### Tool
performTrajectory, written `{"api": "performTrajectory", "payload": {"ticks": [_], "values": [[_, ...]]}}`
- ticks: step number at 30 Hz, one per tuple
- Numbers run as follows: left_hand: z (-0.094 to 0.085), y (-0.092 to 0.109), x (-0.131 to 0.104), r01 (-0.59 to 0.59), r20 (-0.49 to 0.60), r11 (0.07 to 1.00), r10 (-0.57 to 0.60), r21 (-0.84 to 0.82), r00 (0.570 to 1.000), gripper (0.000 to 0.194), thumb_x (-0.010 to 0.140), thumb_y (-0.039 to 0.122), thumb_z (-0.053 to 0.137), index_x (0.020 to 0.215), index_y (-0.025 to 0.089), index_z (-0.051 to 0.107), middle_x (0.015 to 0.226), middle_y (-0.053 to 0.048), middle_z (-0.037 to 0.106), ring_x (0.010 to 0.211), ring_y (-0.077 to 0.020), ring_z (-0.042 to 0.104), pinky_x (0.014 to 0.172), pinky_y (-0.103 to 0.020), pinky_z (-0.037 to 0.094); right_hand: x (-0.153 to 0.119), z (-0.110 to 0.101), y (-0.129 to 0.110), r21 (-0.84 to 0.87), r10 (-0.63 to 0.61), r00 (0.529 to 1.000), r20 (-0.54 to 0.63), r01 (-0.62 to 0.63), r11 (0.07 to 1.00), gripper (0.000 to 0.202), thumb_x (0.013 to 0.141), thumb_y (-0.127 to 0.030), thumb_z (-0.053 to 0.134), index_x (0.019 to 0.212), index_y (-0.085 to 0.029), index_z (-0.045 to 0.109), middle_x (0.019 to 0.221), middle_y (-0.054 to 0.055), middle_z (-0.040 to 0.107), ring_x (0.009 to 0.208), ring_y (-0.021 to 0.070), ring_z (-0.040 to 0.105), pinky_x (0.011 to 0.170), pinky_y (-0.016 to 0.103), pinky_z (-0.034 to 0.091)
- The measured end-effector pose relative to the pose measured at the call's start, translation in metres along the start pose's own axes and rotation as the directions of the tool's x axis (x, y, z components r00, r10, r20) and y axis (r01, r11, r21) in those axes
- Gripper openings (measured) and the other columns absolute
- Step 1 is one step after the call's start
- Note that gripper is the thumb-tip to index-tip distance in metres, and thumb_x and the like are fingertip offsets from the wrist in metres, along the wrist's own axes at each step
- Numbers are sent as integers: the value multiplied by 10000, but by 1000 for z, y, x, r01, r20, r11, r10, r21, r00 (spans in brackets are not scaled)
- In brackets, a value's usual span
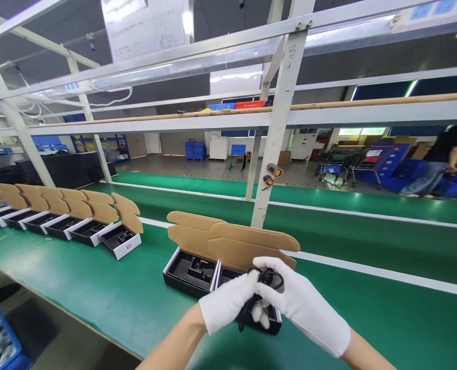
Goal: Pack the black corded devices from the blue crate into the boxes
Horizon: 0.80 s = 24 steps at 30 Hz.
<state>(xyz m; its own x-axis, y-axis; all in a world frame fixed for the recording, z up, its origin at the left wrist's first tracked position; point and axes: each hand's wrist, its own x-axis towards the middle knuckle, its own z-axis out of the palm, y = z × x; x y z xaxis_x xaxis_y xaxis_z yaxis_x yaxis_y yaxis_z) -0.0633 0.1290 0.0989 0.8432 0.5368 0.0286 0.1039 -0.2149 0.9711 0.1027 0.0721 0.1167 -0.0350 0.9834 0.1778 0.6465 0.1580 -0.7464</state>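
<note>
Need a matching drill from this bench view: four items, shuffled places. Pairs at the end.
1. Black cable
2. Blue bin
3. Red item
4. Row of six open boxes

A. On the raised shelf
B. On the green bench, toward its left end
C. Held by left hand and right hand
D. Lower than the bench top, bottom-left corner of view

Pairs: 1-C, 2-D, 3-A, 4-B

Around you, a factory packing workshop: long green workbench (367, 308), metal-framed shelving (166, 123), open boxes (189, 270) in rows, carts (342, 162).
</note>
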Motion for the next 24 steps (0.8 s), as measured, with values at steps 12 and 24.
{"api": "performTrajectory", "payload": {"ticks": [12, 24], "values": [[-46, -30, 42, 114, 233, 815, -292, 568, 927, 500, 785, 567, 621, 1175, 253, 619, 738, 19, 640, 563, -136, 565, 527, -239, 450, 15, 16, 38, -693, 83, 958, 273, 136, 708, 238, 937, -269, 480, 956, -218, 712, 858, 62, 675, 749, 215, 653, 633, 293, 459], [-49, -96, 25, -138, 215, 422, -140, 896, 967, 273, 931, 296, 471, 890, 258, 738, 930, -63, 714, 970, -268, 582, 1054, -629, 275, 37, 83, 46, -774, 157, 914, 374, 215, 595, 141, 791, -106, 661, 918, -107, 724, 864, 136, 739, 797, 269, 712, 698, 344, 557]]}}
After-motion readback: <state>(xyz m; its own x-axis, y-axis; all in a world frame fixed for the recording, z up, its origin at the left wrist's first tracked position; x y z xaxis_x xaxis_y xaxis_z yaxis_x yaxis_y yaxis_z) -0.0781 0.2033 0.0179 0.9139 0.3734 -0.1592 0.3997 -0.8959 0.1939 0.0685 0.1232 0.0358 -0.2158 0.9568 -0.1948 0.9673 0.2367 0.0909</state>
